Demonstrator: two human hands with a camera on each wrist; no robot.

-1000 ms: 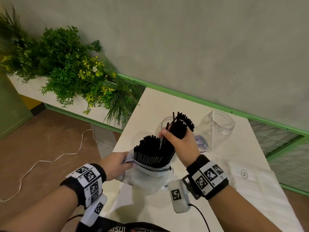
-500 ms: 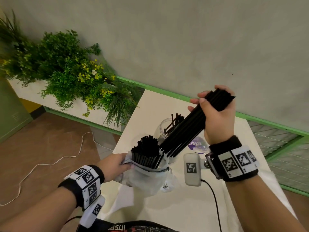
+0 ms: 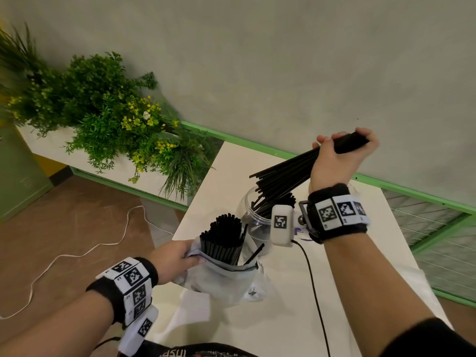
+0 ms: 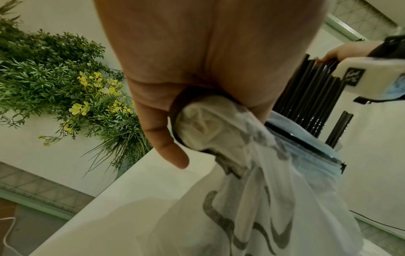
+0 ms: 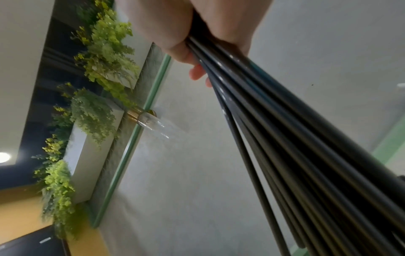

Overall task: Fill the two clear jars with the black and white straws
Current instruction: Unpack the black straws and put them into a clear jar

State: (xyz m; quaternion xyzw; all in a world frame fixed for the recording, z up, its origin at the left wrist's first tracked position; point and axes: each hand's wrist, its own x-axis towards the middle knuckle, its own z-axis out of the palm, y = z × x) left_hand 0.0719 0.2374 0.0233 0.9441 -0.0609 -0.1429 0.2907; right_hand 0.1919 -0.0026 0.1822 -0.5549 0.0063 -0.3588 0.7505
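My right hand grips a bundle of black straws, raised and slanted, its lower ends just above the mouth of a clear jar that holds several black straws. My left hand grips the rim of a white plastic bag, from which more black straws stick up. The second clear jar is hidden behind my right wrist. No white straws show.
The white table has its left edge close to the bag. A planter with green plants stands to the left by the wall. A white cable lies on the brown floor. A wire-mesh panel lies to the right.
My right hand pulled a bundle of black straws out of the bag, lifted it up and to the right, and now its lower ends hang over the jar. The left hand kept hold of the bag.
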